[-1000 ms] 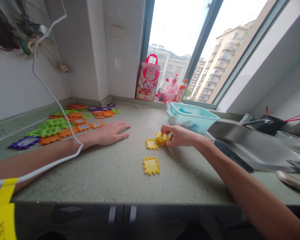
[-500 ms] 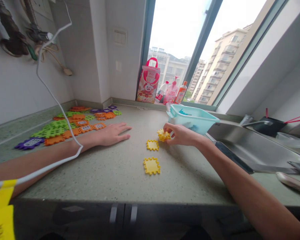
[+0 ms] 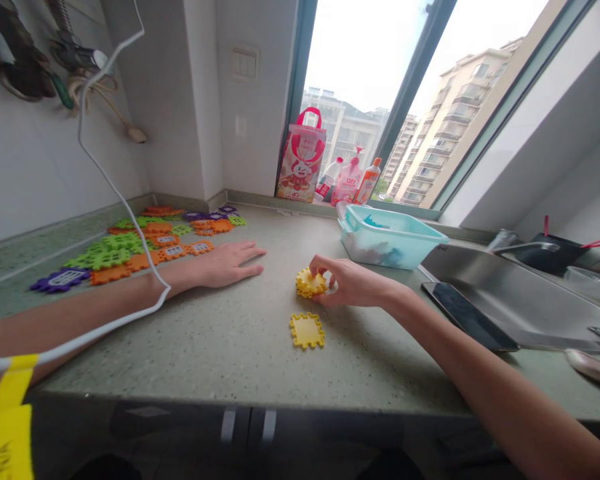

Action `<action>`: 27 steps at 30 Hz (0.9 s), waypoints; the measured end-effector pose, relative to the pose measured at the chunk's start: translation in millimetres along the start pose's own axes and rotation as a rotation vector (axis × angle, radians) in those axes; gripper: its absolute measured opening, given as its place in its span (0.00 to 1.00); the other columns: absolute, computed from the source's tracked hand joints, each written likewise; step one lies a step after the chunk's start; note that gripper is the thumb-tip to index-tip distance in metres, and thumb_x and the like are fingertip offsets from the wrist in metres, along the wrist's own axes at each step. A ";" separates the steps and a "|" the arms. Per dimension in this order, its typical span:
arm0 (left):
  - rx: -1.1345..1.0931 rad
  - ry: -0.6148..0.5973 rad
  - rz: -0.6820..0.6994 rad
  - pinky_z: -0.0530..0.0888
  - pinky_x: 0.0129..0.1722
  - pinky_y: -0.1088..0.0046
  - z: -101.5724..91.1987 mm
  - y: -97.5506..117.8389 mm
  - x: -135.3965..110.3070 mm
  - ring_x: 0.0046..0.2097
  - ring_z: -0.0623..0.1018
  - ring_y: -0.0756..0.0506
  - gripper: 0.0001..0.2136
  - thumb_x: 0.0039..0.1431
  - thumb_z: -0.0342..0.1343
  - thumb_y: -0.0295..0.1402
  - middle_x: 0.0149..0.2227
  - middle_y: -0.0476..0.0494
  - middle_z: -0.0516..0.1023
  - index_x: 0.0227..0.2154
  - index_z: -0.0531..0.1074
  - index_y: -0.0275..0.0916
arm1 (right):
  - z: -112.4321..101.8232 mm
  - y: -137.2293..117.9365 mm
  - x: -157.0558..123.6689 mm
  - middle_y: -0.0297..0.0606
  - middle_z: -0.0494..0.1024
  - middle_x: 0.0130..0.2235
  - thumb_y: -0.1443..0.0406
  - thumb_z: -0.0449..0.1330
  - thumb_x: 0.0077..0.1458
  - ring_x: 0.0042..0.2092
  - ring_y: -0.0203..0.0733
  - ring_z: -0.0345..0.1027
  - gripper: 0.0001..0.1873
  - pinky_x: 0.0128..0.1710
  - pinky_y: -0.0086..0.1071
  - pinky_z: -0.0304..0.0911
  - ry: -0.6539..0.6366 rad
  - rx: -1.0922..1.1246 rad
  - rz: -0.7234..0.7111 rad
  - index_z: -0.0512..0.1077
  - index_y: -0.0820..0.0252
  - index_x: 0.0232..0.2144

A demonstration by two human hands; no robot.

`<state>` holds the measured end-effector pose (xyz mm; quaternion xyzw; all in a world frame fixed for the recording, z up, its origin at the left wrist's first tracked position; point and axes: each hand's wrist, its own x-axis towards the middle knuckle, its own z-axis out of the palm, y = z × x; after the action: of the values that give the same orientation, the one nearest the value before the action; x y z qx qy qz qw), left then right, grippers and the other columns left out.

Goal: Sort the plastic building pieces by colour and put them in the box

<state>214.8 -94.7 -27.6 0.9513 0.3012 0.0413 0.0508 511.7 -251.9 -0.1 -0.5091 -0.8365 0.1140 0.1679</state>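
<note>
My right hand (image 3: pixel 347 280) grips a small stack of yellow interlocking tiles (image 3: pixel 307 283) with toothed edges, over the middle of the counter. The stack hides the spot where a single tile lay. Nearer to me, another yellow tile (image 3: pixel 307 331) lies flat by itself. My left hand (image 3: pixel 230 263) rests palm down on the counter with its fingers spread, holding nothing. Beside it, to the left, are orange tiles (image 3: pixel 174 251), green tiles (image 3: pixel 105 255) and a purple tile (image 3: pixel 63 280) in a loose pile.
A light-blue plastic basin (image 3: pixel 390 240) with dark pieces inside stands behind my right hand. A dark phone (image 3: pixel 467 317) lies beside the steel sink (image 3: pixel 520 293). Bottles (image 3: pixel 347 183) and a pink bag (image 3: pixel 303 163) line the windowsill. A white cable (image 3: pixel 115 177) hangs across my left forearm.
My right hand has moved left and slightly nearer with the yellow tiles, onto the place of the farther single tile. My left hand stays on the counter. The view has shifted slightly.
</note>
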 end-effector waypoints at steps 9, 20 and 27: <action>-0.007 -0.006 -0.024 0.53 0.73 0.56 0.5 1.1 -0.9 0.76 0.56 0.37 0.37 0.71 0.40 0.61 0.76 0.37 0.55 0.73 0.60 0.45 | -22.9 -29.4 -13.4 0.32 0.80 0.39 0.62 0.70 0.53 0.37 0.39 0.72 0.19 0.40 0.32 0.67 0.015 0.115 -0.047 0.66 0.53 0.43; -0.025 -0.011 -0.040 0.53 0.73 0.55 -0.7 5.0 -2.6 0.76 0.56 0.36 0.36 0.71 0.41 0.60 0.76 0.38 0.54 0.73 0.60 0.47 | -0.4 -70.6 -25.1 0.35 0.80 0.39 0.67 0.72 0.44 0.35 0.42 0.71 0.22 0.35 0.34 0.64 -0.153 0.004 -0.050 0.70 0.52 0.41; -0.015 -0.014 -0.055 0.53 0.73 0.55 -1.3 4.8 -2.6 0.75 0.57 0.36 0.36 0.71 0.40 0.61 0.76 0.37 0.55 0.73 0.60 0.45 | -0.4 -72.9 -25.4 0.35 0.80 0.40 0.62 0.75 0.47 0.38 0.44 0.73 0.24 0.37 0.34 0.62 -0.146 -0.029 -0.048 0.69 0.51 0.43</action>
<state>215.2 -100.0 -25.8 0.9425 0.3265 0.0355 0.0611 463.4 -307.7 22.5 -0.4817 -0.8600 0.1345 0.1018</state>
